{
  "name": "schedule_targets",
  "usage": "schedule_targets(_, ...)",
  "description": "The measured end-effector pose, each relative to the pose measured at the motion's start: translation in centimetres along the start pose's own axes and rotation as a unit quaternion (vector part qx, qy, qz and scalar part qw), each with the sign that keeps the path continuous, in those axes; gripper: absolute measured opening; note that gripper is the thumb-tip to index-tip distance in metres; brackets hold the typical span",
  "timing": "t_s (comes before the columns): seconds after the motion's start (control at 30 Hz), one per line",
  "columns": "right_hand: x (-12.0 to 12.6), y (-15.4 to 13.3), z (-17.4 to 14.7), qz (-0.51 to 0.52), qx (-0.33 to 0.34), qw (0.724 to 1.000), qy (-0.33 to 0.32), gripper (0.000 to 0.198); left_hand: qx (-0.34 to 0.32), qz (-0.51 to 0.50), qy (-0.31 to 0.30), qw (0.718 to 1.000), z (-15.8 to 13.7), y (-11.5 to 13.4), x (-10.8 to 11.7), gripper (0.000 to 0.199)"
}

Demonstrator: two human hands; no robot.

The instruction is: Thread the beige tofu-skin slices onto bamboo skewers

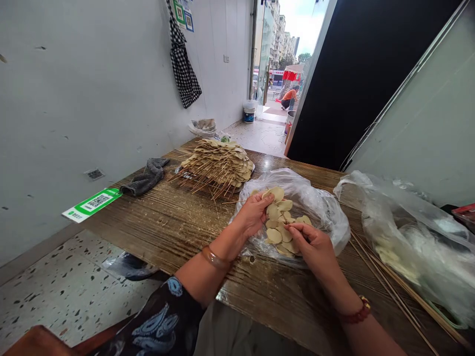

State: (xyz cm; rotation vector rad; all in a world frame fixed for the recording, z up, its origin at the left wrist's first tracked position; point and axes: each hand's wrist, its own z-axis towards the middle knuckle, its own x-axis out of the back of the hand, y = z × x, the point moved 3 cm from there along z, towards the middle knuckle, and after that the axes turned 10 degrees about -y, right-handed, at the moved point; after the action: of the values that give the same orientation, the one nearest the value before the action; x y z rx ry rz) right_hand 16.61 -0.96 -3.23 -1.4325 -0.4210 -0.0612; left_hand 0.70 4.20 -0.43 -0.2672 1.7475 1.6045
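My left hand [256,213] is closed around a thin skewer with pale potato slices [275,194] on it, its bare end sticking out to the left. Thumb and fingers of my right hand [309,242] are pinched together at the edge of the slices, by a short brown stick; what lies between the fingertips is partly hidden. Below both hands, loose potato slices [274,236] lie in an open clear plastic bag [328,210]. Beyond my left hand, a big pile of skewered potato slices [222,160] is stacked with the sticks pointing toward me.
Bare wooden skewers [389,282] lie on the wooden table [148,232] at right, beside a large plastic bag [419,247]. A grey cloth [146,177] and a green QR-code card [92,203] sit along the left edge. Through the doorway, a person [290,98] crouches outside.
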Motion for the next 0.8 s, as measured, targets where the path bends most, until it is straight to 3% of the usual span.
schedule_targets(0.8,0.1,0.4,0.4,0.021,-0.007,1.000,-0.004,0.038,0.012,0.020,-0.040,0.999,0.0,-1.5,-0.4,0.038)
